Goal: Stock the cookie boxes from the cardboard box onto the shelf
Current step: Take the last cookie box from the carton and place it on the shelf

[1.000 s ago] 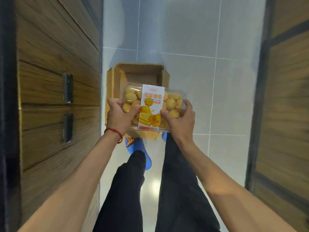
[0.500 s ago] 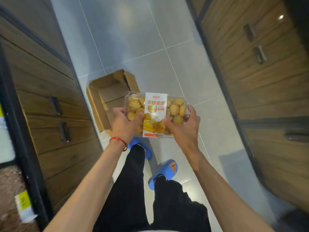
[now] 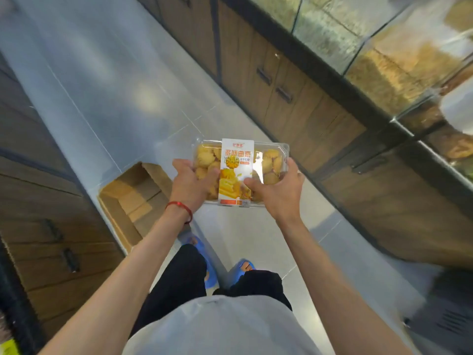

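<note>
The cookie box [image 3: 240, 172] is held level in front of the person, above the tiled floor [image 3: 107, 80] of an aisle. The left hand [image 3: 190, 185] grips its left end and the right hand [image 3: 279, 193] its right end. The cardboard box [image 3: 116, 219] stands on the floor to the left of the hands and below them, against the left cabinet [image 3: 46, 201]. The right cabinet [image 3: 294, 116] runs along the aisle's other side, with glass-fronted bins [image 3: 399, 55] above it. The person's two feet [image 3: 210, 275] stand on the floor below the cookie box, just right of the cardboard box.
</note>
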Demonstrator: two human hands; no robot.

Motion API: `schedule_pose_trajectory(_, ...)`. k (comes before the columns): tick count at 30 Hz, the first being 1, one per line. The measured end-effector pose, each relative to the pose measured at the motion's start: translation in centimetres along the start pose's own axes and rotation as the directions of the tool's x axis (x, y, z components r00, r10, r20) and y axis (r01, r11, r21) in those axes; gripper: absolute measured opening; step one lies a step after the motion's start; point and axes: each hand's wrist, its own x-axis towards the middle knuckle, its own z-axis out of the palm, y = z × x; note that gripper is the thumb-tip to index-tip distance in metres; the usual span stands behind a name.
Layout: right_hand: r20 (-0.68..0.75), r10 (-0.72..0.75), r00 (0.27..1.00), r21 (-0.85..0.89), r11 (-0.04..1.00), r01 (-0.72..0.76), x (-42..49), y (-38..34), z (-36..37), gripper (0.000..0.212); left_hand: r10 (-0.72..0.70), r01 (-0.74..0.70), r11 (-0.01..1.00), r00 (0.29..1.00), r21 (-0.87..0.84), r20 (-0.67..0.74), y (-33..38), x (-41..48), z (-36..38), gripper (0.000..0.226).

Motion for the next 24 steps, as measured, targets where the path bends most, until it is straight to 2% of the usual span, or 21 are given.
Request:
schedule_pose_trajectory(9,-0.195,-0.005,0.981,0.022,1.000,0.009,5.6,-4.9,-5.8,0.095,0.241,-0.249,0.963,0.967,0.103,0.085,10.2,4.4,4.4,0.045)
schedule_pose_trajectory(19,-0.402,0.080,0.912,0.081,0.995,-0.052,15.8,-10.9,-7.8,0.092,0.409,-0.446,0.887,0.879,0.118,0.246,21.4,16.2,9.3,0.049)
schedule_pose_trajectory(24,-0.481,0.125,0.868,0.105,0.991,-0.084,20.9,-13.7,-9.3,0.103,0.474,-0.526,0.842,0.827,0.119,0.302,27.3,21.0,11.9,0.048)
